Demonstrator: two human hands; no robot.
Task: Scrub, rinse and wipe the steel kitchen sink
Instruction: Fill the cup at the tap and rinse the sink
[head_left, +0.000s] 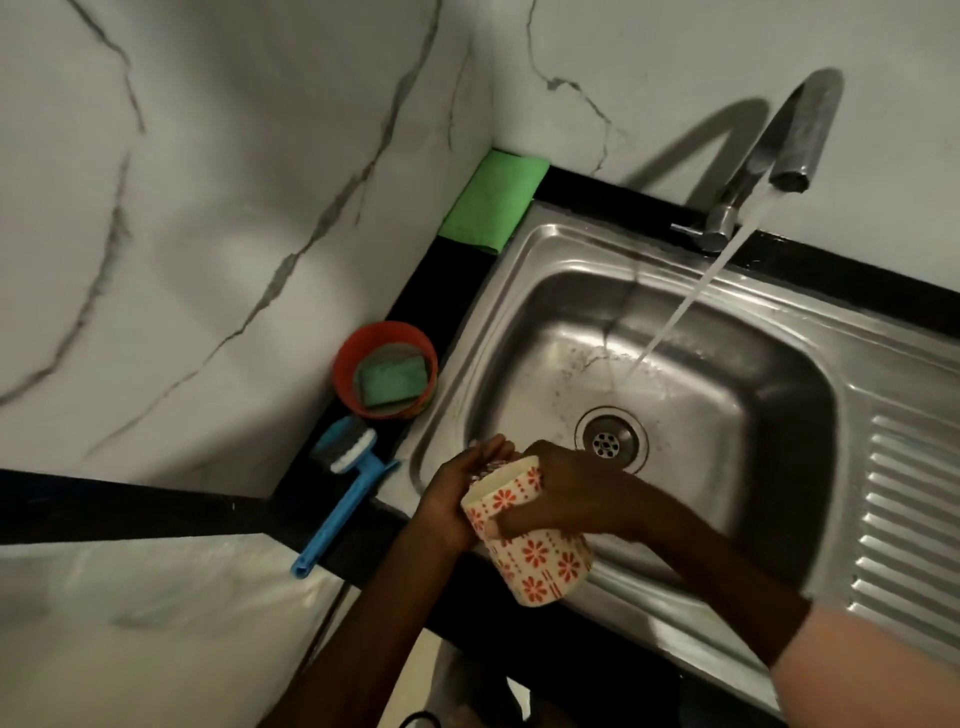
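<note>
The steel sink (524, 270) fills the right half of the view, its drain (610, 440) in the basin floor. Water runs from the steel tap (795, 135) in a slanting stream into the basin. At the sink's near left corner I hold a white cup with red flower prints (540, 558), tilted. My right hand (566, 499) grips the cup from above, near its rim. My left hand (460, 499) cups its left side and mouth, fingers partly over the opening.
On the black counter left of the sink stand an orange bowl (348, 364) holding a green sponge (392, 382), a blue-handled brush (340, 499) and a folded green cloth (491, 200). Marble-look walls close the corner. The ribbed drainboard (914, 519) lies at right.
</note>
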